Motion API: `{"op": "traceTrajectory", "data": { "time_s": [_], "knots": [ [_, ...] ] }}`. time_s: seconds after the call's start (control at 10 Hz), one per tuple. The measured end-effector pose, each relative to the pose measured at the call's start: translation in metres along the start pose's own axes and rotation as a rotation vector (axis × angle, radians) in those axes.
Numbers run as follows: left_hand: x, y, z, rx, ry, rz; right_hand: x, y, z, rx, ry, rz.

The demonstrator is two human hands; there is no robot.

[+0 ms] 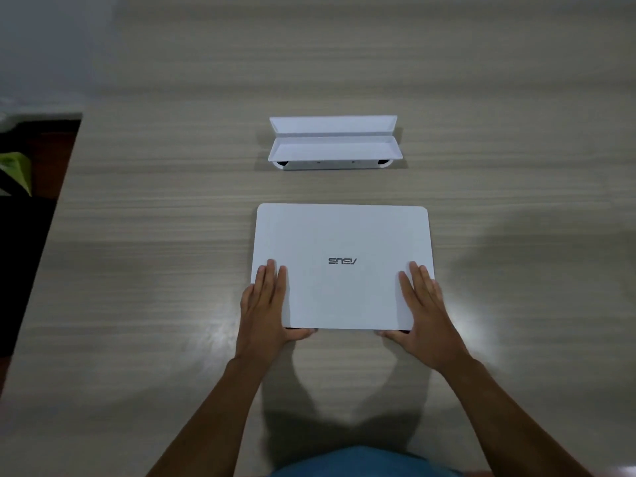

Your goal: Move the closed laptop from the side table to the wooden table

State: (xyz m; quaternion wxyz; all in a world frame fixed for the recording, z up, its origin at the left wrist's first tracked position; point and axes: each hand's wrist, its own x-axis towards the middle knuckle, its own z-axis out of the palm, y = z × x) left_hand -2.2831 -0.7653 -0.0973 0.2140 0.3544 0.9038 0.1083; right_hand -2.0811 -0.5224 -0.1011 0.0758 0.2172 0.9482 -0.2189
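A closed white laptop (342, 266) with a dark logo on its lid lies flat on the grey-brown wooden table (137, 270), in the middle of the view. My left hand (266, 306) rests on the lid's near left corner, fingers flat on top and thumb curled under the front edge. Mirroring it, my right hand (421, 308) grips the near right corner with its thumb under the front edge. Both forearms reach in from the bottom of the view.
A white folded stand or open box (334, 142) sits on the table just beyond the laptop. The table's left edge runs diagonally at the left, with a dark floor area and a green object (15, 173) below it.
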Motion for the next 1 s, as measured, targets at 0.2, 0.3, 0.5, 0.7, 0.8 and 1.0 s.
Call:
{"op": "traceTrajectory", "data": {
  "time_s": [0.2, 0.3, 0.5, 0.7, 0.8, 1.0],
  "knots": [
    [0.012, 0.001, -0.002, 0.065, 0.015, -0.017, 0.021, 0.01, -0.01, -0.003, 0.031, -0.072],
    [0.014, 0.001, -0.003, 0.087, 0.032, -0.014, 0.025, 0.013, -0.013, 0.012, 0.043, -0.076],
    [0.015, 0.007, -0.009, 0.031, 0.037, -0.028, 0.036, 0.008, -0.02, -0.012, 0.007, -0.027],
    [0.006, 0.012, -0.012, 0.001, 0.039, -0.038, 0.019, -0.011, -0.012, 0.05, 0.042, 0.071],
    [-0.018, 0.017, -0.003, -0.014, 0.067, -0.008, 0.001, -0.02, -0.006, 0.085, 0.045, 0.116],
    [-0.087, 0.03, 0.027, -0.074, 0.066, 0.137, -0.061, -0.037, 0.009, 0.368, 0.09, 0.142]
  ]
}}
